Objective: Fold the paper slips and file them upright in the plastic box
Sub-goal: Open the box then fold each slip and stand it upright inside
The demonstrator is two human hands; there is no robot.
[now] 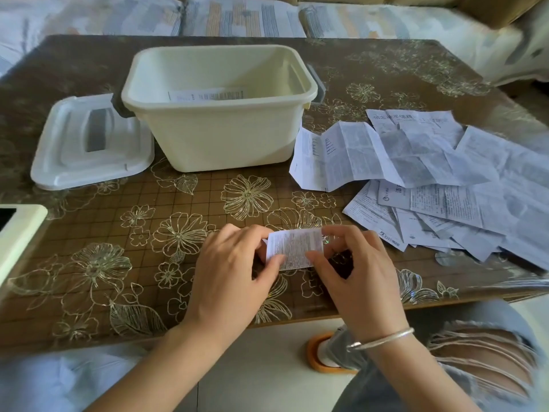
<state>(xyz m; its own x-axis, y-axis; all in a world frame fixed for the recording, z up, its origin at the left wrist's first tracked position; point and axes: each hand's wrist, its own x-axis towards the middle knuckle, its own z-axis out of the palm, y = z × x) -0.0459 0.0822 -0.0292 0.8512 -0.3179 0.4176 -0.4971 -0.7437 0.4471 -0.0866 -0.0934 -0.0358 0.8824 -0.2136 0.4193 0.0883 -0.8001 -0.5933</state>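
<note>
Near the tabletop's (142,200) front edge, left hand (228,263) and right hand (356,272) each pinch one end of a folded paper slip (294,247), probably featherlight, limp and easily creased, so best held by its folded edges.

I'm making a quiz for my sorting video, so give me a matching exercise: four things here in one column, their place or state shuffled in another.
1 lid
2 plastic box
3 folded slip
4 unfolded slips

A pinched between left hand and right hand
B flat, left of the box
C spread out, right of the box
D open, one filed slip inside

Pairs: 1-B, 2-D, 3-A, 4-C
</note>
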